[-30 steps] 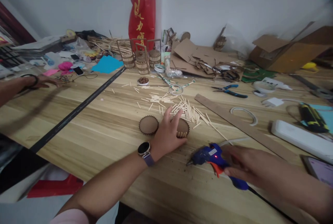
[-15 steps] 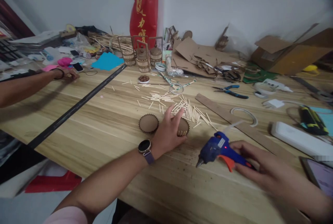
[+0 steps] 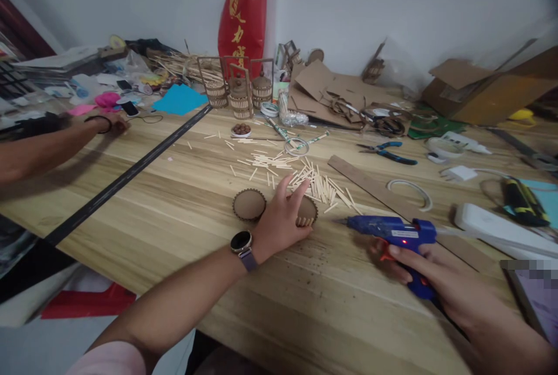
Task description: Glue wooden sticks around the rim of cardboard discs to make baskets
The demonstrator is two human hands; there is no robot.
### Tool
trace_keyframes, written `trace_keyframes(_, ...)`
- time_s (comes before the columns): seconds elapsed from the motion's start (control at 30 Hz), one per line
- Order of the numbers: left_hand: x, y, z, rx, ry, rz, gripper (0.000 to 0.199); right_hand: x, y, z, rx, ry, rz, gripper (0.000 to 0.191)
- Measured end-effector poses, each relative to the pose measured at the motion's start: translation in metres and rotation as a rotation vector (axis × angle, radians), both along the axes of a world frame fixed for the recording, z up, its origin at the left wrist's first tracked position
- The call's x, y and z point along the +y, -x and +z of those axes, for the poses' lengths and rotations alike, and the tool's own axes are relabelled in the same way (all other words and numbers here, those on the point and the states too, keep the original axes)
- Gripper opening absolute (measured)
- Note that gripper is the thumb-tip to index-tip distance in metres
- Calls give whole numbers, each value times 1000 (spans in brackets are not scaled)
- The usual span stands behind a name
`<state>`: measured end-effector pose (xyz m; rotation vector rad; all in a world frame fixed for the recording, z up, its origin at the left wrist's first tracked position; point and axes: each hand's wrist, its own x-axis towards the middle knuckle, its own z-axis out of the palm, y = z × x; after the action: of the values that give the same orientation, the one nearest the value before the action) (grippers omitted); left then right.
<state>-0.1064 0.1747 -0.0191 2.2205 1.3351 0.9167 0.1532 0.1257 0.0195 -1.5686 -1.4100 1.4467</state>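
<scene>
My right hand (image 3: pixel 429 270) grips a blue hot glue gun (image 3: pixel 387 232) by its handle, with fingers at the orange trigger. Its nozzle points left, a little right of a round cardboard base (image 3: pixel 308 210) edged with short sticks. My left hand (image 3: pixel 281 218), wearing a watch, is curled around that base: the thumb is at its near edge and the fingers reach over its far side, hiding much of it. A second round base (image 3: pixel 249 205) lies flat just left of this hand. Behind the bases, short wooden sticks (image 3: pixel 320 183) are scattered in a pile.
Another person's arm (image 3: pixel 56 148) rests on the table at left. Small stick baskets (image 3: pixel 240 102) with tall handles stand at the back. Pliers (image 3: pixel 387 153), a cardboard strip (image 3: pixel 370 189), a white power strip (image 3: pixel 501 235) and a phone (image 3: pixel 534 299) lie on the right.
My right hand has turned the glue gun from nozzle-down to nearly level, its tip now pointing left and closer to the base. My left hand stays at the base.
</scene>
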Motion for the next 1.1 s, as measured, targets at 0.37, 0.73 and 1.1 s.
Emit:
trace_keyframes(0.37, 0, 1, 0, -11, -1, -5, 100, 2, 14, -25, -273, -155, -53, 62)
trace_keyframes(0.73, 0, 0, 2, -14, 13, -6, 101, 3, 26, -15, -435, -357, 124, 49)
trace_keyframes(1.1, 0, 0, 2, -11, 16, -3, 100, 5, 26, -19, -465, -354, 152, 49)
